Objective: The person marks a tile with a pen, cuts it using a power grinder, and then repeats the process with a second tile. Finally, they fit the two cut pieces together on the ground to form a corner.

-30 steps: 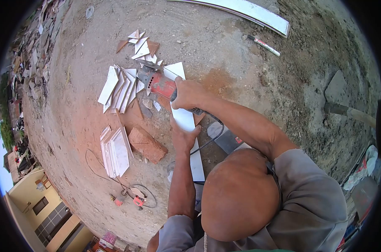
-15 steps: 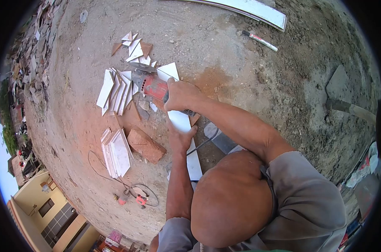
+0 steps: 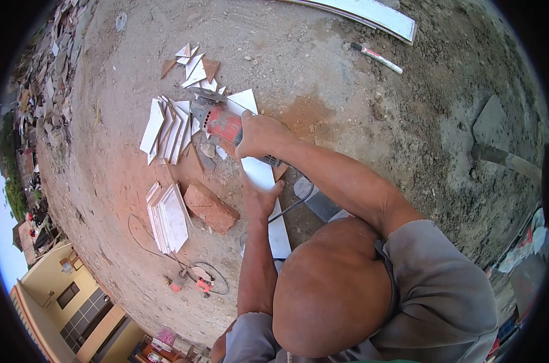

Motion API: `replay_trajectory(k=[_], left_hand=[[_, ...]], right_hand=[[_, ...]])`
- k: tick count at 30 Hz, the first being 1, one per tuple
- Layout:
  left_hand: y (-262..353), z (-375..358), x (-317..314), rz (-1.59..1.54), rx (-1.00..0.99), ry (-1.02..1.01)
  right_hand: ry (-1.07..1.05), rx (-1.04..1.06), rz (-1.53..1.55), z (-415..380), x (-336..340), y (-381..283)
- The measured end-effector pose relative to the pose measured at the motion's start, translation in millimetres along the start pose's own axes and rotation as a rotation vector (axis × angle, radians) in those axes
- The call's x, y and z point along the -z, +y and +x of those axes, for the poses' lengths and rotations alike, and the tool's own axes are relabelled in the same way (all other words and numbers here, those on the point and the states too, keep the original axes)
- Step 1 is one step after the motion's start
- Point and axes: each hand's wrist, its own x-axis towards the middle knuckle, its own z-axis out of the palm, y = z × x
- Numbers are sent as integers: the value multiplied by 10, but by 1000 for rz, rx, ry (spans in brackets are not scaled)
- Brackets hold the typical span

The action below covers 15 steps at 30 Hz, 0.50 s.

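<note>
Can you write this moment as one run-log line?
right hand: gripping red grinder | left hand: holding white strip | reddish block: on ground, beside stacked pale pieces | marker: on ground

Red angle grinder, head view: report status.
Right grip closed on red angle grinder. Left grip holding long white tile strip. Rough reddish block nearby, clear of both.

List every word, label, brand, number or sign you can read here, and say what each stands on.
Nothing can be read with certainty.
Marker: reddish print on the white barrel, too small to read.
Grinder in the right hand: marks on the red body, too blurred to read.
Tile strip: no lettering visible.
</note>
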Motion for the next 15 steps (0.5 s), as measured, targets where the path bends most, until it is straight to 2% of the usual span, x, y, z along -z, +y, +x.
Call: replay_trajectory(k=[10, 14, 15], left_hand=[[-30, 14, -3, 57, -56, 23], [122, -24, 73, 26, 67, -26], [70, -18, 56, -9, 33, -12]], right_hand=[[-10, -11, 33, -16, 33, -15], [2, -20, 20, 26, -1, 12], [-17, -4, 18, 25, -8, 11]])
